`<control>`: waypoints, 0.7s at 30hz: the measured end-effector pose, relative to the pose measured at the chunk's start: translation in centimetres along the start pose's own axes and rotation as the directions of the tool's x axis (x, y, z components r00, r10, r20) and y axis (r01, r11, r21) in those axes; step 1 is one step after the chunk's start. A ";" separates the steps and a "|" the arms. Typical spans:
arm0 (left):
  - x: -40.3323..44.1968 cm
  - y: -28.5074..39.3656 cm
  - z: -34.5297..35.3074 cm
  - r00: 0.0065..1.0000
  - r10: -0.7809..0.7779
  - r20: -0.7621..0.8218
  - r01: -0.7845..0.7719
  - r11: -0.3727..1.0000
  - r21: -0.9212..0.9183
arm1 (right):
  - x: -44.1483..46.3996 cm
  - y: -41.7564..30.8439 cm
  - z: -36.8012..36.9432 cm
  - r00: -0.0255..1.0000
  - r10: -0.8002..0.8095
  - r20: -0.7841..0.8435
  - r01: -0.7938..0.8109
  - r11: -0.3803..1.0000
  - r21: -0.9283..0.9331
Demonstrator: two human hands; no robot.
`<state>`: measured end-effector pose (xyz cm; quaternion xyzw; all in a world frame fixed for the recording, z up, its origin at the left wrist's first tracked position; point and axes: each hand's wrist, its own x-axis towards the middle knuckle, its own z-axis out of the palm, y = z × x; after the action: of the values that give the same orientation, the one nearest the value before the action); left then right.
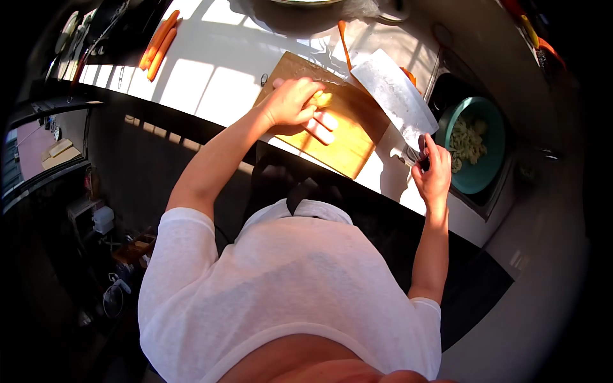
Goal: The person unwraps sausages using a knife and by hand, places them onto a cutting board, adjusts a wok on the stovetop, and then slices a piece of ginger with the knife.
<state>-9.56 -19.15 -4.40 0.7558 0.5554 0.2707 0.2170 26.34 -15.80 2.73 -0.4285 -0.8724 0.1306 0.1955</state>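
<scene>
My left hand (292,103) is over the wooden cutting board (348,143), its fingers closed on a small yellow piece of food (324,99) whose kind I cannot make out. In my right hand (435,171) is the handle of a cleaver (397,92). The broad blade is raised at the board's right edge, slanting up and to the left, apart from the yellow piece. Just right of that hand, a teal bowl (498,143) holds pale cut pieces (468,142).
Several carrots (159,45) lie on the white counter (211,57) at the upper left. A thin orange handle (345,43) and a large pan (300,19) are beyond the board. The bowl sits in the sink (444,89). The counter's front edge runs close to my body.
</scene>
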 end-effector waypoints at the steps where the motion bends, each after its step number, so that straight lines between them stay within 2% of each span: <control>1: 0.0 0.1 0.0 1.000 -0.003 -0.017 0.003 1.000 -0.017 | -0.7 -0.4 -1.2 0.999 0.031 -0.011 -0.031 0.998 0.046; 3: 0.0 -0.1 0.2 0.999 -0.041 -0.025 0.040 0.999 -0.027 | -3.0 -1.2 -3.5 0.949 0.270 0.162 -0.310 0.888 0.339; 5: 0.3 -0.1 0.0 0.996 -0.089 -0.006 0.088 0.994 -0.064 | -6.1 -0.2 -3.6 0.860 0.322 0.396 -0.509 0.590 0.626; 6: 0.3 0.1 -0.2 0.989 -0.145 0.011 0.145 0.988 -0.056 | -6.4 -1.7 -4.4 0.735 0.414 0.538 -0.678 0.421 0.602; 7: 0.4 -0.3 -0.2 0.992 -0.123 -0.031 0.121 0.991 -0.059 | -6.6 -2.5 -4.8 0.644 0.428 0.634 -0.765 0.369 0.528; 9: -0.6 0.5 -1.2 0.967 -0.154 -0.202 0.105 0.967 -0.231 | -7.3 -3.1 -4.8 0.590 0.346 0.730 -0.759 0.545 0.355; 10: -1.6 1.1 -2.1 0.954 -0.246 -0.171 0.178 0.925 -0.334 | -7.5 -3.6 -4.1 0.649 0.261 0.714 -0.662 0.656 0.362; 11: -2.7 2.1 -2.6 0.927 -0.306 -0.218 0.159 0.845 -0.510 | -7.6 -4.1 -3.2 0.698 0.165 0.696 -0.546 0.751 0.370; 12: -4.1 2.0 -2.7 0.924 -0.280 -0.260 0.159 0.901 -0.404 | -7.3 -4.7 -2.3 0.668 0.144 0.730 -0.539 0.771 0.341; 13: -5.8 1.7 -2.5 0.922 -0.246 -0.298 0.158 0.943 -0.292 | -7.3 -4.7 -1.1 0.687 0.062 0.724 -0.472 0.796 0.380; 15: -9.0 2.2 -1.2 0.904 -0.336 -0.264 0.258 0.922 -0.290 | -6.1 -5.4 0.3 0.712 -0.014 0.702 -0.379 0.834 0.401; 17: -10.3 3.5 -0.3 0.902 -0.385 -0.194 0.344 0.914 -0.215 | -5.9 -4.9 1.8 0.719 -0.033 0.695 -0.335 0.859 0.388; 19: -11.0 4.3 1.1 0.911 -0.331 -0.245 0.285 0.936 -0.205 | -5.4 -4.6 2.4 0.723 -0.049 0.689 -0.292 0.882 0.369; 20: -11.2 4.5 1.5 0.915 -0.334 -0.229 0.307 0.941 -0.146 | -5.0 -4.5 2.5 0.715 -0.042 0.698 -0.295 0.887 0.355; 21: -11.0 4.8 1.9 0.921 -0.266 -0.285 0.248 0.964 -0.098 | -4.7 -4.4 2.5 0.706 -0.034 0.707 -0.298 0.892 0.340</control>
<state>-7.46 -31.06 -4.69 0.6208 0.6673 0.3662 0.1878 24.76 -22.37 1.16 -0.3564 -0.7957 0.4850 -0.0680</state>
